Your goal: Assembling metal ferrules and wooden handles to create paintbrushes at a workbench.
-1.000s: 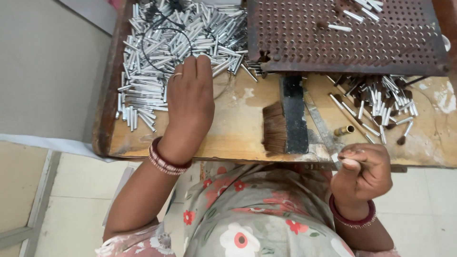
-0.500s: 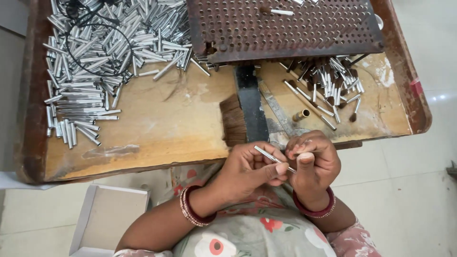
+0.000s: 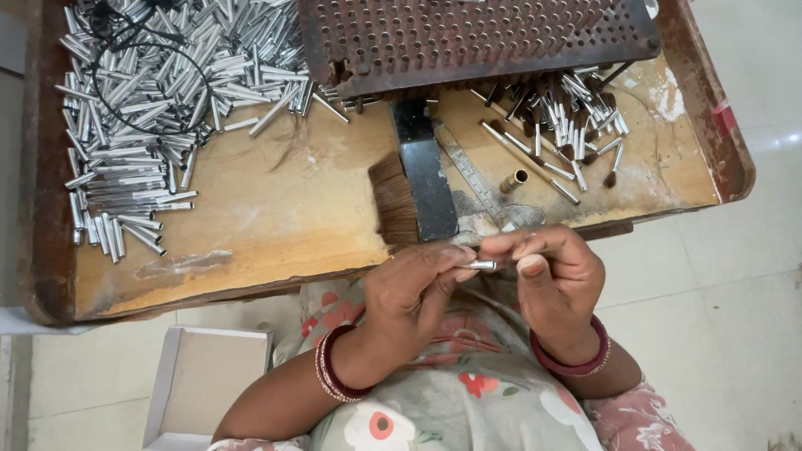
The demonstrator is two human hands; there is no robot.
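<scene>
Silver metal tube (image 3: 482,265), pinched at either end between the fingertips of the left hand (image 3: 413,296) and right hand (image 3: 553,276) just off the wooden tray's (image 3: 276,209) near edge, looks light, stiff and slick, best gripped around its middle

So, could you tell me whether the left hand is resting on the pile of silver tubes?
No, the left hand pinches a small metal tube together with the right hand.
</scene>
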